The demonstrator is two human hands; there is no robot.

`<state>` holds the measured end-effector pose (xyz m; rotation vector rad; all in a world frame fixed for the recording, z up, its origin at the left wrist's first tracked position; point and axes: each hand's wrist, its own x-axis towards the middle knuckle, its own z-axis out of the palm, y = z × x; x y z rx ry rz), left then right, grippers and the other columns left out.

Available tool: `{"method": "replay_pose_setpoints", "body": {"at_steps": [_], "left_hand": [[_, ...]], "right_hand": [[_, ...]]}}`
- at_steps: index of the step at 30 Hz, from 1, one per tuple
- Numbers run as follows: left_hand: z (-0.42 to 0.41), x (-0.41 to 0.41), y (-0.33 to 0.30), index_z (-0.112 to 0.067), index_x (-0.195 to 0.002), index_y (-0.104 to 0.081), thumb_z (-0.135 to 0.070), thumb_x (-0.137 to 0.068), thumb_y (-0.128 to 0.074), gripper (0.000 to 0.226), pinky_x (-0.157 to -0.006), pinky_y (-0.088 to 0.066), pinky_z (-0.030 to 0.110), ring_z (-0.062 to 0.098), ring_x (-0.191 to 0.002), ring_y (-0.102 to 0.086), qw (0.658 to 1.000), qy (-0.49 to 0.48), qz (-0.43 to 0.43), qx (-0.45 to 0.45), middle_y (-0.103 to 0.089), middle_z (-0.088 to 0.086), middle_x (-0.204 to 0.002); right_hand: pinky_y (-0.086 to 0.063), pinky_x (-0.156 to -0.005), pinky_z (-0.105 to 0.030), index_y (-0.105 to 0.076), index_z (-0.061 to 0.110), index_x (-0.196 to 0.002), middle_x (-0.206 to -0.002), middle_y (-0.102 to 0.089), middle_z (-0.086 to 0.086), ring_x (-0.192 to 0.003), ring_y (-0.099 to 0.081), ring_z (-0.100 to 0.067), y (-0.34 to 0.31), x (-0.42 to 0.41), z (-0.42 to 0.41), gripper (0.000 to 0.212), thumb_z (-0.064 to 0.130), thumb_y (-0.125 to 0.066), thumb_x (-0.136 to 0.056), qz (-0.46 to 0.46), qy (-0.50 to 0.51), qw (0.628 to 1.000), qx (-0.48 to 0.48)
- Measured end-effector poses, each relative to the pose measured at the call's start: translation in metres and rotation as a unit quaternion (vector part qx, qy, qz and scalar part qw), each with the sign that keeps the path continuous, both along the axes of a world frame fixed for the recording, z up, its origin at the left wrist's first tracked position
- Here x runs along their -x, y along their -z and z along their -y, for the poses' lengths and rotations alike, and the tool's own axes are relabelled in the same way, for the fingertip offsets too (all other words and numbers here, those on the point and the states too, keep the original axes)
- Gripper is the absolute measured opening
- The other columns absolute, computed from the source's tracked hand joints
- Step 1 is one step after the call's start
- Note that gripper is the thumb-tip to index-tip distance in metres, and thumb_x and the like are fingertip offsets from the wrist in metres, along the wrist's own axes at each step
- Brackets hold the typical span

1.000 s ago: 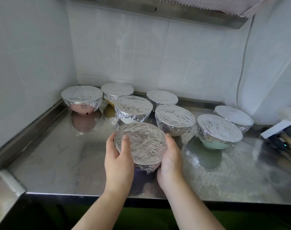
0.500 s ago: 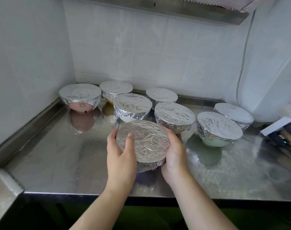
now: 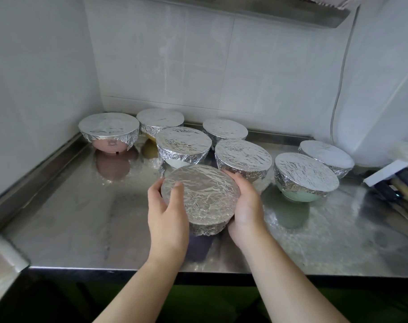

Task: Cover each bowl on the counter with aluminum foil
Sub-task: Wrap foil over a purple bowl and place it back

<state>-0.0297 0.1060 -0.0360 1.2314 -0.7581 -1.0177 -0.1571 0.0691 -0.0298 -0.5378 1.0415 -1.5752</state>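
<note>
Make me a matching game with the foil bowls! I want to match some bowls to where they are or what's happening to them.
Things:
1. pink bowl
2. green bowl
3. nearest bowl
4. counter

States:
A. held between both hands
B. far left, by the wall
C. shiny bare metal
D. right of the held one

Pairs: 1-B, 2-D, 3-A, 4-C. The left hand and right hand hold it.

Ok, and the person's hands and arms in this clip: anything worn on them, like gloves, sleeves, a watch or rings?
Nothing worn is visible. The left hand and right hand are bare, with no gloves, and no rings or watch show. Both forearms are uncovered down to the bottom edge of the frame; no sleeve shows.
</note>
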Motion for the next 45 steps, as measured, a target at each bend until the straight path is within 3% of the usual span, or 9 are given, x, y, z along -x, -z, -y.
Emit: {"method": "replay_pose_setpoints", "body": {"at_steps": [9,13,20,25,30,34,38,41,45], "left_hand": [[0.016,-0.026,-0.003,-0.033,-0.124,-0.070,-0.042,-0.100,-0.050,0.033,-0.111,-0.043,0.033,-0.002,-0.117,-0.059,1.000,-0.019,0.024,0.004,-0.068,-0.022,-0.119],[0.001,-0.017,-0.004,-0.034,-0.130,-0.065,-0.036,-0.103,-0.056,0.029,-0.099,-0.040,0.017,-0.014,-0.115,-0.054,0.999,-0.019,0.000,0.031,-0.065,-0.022,-0.127],[0.014,-0.009,0.007,-0.020,-0.151,-0.052,-0.002,-0.106,-0.027,0.054,-0.085,-0.016,-0.014,-0.020,-0.109,-0.032,0.997,-0.008,0.074,-0.007,-0.048,-0.008,-0.148],[0.012,-0.021,-0.001,-0.032,-0.145,-0.057,-0.019,-0.110,-0.029,0.047,-0.103,-0.021,0.007,-0.005,-0.131,-0.035,0.996,0.010,0.091,-0.006,-0.045,-0.013,-0.148],[-0.006,-0.022,-0.006,-0.032,-0.135,-0.063,-0.034,-0.107,-0.045,0.033,-0.100,-0.034,0.011,-0.026,-0.108,-0.049,0.999,-0.017,0.031,0.031,-0.059,-0.023,-0.134],[-0.011,-0.011,0.003,-0.036,-0.142,-0.054,-0.038,-0.105,-0.050,0.036,-0.109,-0.038,0.024,0.002,-0.126,-0.052,0.998,-0.024,0.034,0.040,-0.055,-0.016,-0.141],[0.011,-0.031,0.000,-0.032,-0.126,-0.065,-0.014,-0.105,-0.035,0.041,-0.095,-0.032,0.001,-0.007,-0.113,-0.048,0.996,-0.016,0.085,0.023,-0.058,-0.016,-0.133],[0.014,-0.042,-0.002,-0.030,-0.119,-0.074,-0.028,-0.104,-0.042,0.035,-0.110,-0.045,0.030,0.003,-0.120,-0.061,0.999,-0.027,0.008,0.020,-0.071,-0.019,-0.120],[-0.003,-0.025,-0.002,-0.031,-0.133,-0.066,-0.034,-0.103,-0.055,0.032,-0.101,-0.046,0.015,-0.013,-0.114,-0.059,0.998,-0.009,-0.040,0.045,-0.067,-0.022,-0.126]], "right_hand": [[-0.057,-0.075,-0.031,-0.069,0.007,-0.119,-0.106,-0.074,-0.014,-0.095,-0.071,-0.027,0.008,0.008,-0.001,0.025,0.022,-0.059,-0.101,-0.028,0.007,1.000,0.007],[-0.051,-0.112,-0.052,-0.075,0.011,-0.127,-0.125,-0.076,-0.013,-0.117,-0.072,-0.033,0.009,0.001,0.006,0.036,0.030,-0.066,-0.099,-0.030,-0.003,1.000,0.000],[-0.048,-0.113,-0.052,-0.079,0.015,-0.110,-0.115,-0.079,-0.013,-0.116,-0.072,-0.035,0.022,-0.011,-0.004,0.026,0.021,-0.055,-0.106,-0.014,0.026,0.999,0.022],[-0.052,-0.088,-0.039,-0.074,0.020,-0.089,-0.093,-0.076,-0.005,-0.095,-0.071,-0.025,0.016,-0.003,-0.007,0.011,0.026,-0.065,-0.093,-0.092,0.029,0.994,0.044],[-0.052,-0.108,-0.050,-0.077,0.013,-0.114,-0.115,-0.079,-0.010,-0.113,-0.073,-0.031,0.004,0.002,-0.002,0.027,0.030,-0.067,-0.095,-0.084,-0.001,0.996,0.027],[-0.054,-0.105,-0.046,-0.078,0.014,-0.116,-0.114,-0.080,-0.010,-0.112,-0.074,-0.030,0.008,-0.006,-0.009,0.024,0.025,-0.062,-0.101,-0.065,-0.019,0.997,0.031],[-0.053,-0.078,-0.033,-0.073,0.017,-0.089,-0.091,-0.074,-0.004,-0.087,-0.070,-0.020,0.013,-0.001,-0.013,0.022,0.037,-0.065,-0.085,-0.137,0.025,0.989,0.054],[-0.052,-0.062,-0.022,-0.071,0.002,-0.103,-0.095,-0.071,-0.008,-0.085,-0.067,-0.019,0.008,0.004,-0.007,0.042,0.041,-0.062,-0.090,-0.137,0.029,0.989,0.038],[-0.056,-0.101,-0.040,-0.079,0.014,-0.121,-0.120,-0.078,-0.006,-0.114,-0.073,-0.027,-0.002,-0.005,-0.003,0.032,0.031,-0.062,-0.100,-0.059,-0.020,0.998,0.003]]}}
